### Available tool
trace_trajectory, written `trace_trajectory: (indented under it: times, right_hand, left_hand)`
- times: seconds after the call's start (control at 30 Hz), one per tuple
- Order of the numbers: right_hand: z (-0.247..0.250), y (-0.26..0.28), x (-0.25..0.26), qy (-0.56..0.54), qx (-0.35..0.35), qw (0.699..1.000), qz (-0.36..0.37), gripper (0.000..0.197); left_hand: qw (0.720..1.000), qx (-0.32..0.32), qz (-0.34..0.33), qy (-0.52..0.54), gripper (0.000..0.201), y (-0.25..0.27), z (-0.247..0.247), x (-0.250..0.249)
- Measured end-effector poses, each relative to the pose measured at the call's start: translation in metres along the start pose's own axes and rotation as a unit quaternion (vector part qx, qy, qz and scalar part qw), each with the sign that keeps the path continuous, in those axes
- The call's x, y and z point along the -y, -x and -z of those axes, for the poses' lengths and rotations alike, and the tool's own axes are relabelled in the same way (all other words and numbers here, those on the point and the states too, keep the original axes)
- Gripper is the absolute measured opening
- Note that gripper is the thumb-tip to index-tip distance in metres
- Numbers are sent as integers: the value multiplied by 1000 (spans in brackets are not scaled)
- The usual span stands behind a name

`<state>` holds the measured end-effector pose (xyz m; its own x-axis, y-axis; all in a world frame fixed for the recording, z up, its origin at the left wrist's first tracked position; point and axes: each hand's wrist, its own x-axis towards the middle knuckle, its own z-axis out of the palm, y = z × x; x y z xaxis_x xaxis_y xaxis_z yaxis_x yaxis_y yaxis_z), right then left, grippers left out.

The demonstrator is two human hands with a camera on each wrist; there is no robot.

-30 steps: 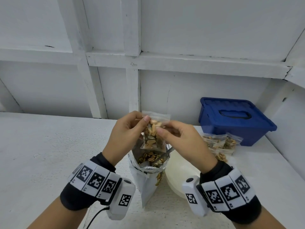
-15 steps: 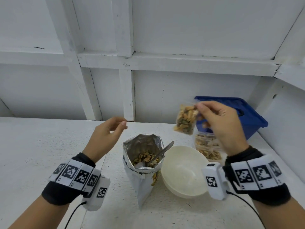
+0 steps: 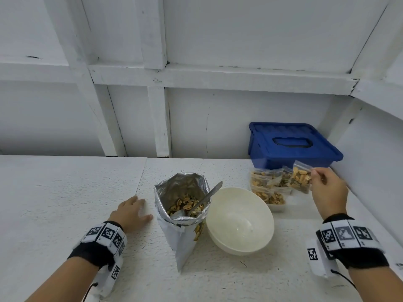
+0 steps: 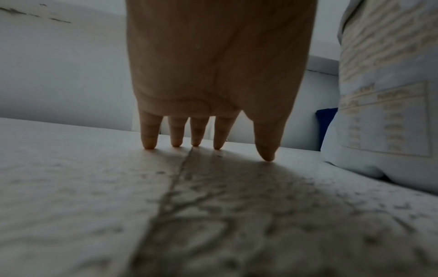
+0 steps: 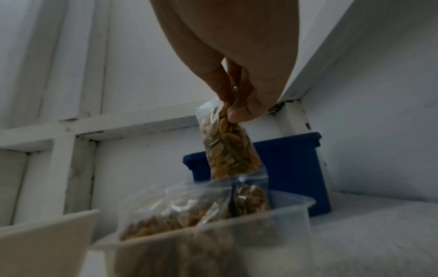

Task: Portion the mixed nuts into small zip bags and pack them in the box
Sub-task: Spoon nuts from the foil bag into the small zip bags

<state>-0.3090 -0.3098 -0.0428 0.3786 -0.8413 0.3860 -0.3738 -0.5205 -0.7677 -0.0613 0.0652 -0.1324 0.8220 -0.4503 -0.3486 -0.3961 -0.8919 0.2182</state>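
Right hand (image 3: 328, 190) is pinching the filled zip bag (image 5: 227, 148) by its top edge, dangling over the clear box (image 5: 249, 221); light, floppy, slippery. Left hand (image 3: 130, 211) is resting flat, fingers spread.

White table (image 3: 65, 192) bears foil bag (image 3: 181, 232), bowl (image 3: 239, 225), clear box (image 3: 277, 207), blue bin (image 3: 290, 144).

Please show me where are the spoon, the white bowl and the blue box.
spoon (image 3: 210, 194): head view, middle of its handle.
white bowl (image 3: 260, 243): head view, its near right rim.
blue box (image 3: 290, 136): head view, top of its lid.
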Motion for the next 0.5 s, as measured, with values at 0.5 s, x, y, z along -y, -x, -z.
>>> trace_trajectory:
  times: [0.5]
  right_hand:
    - [-36, -24, -33, 74, 55, 992, -82, 22]
  left_hand:
    - [1000, -2, 8, -5, 70, 1, -1, -2]
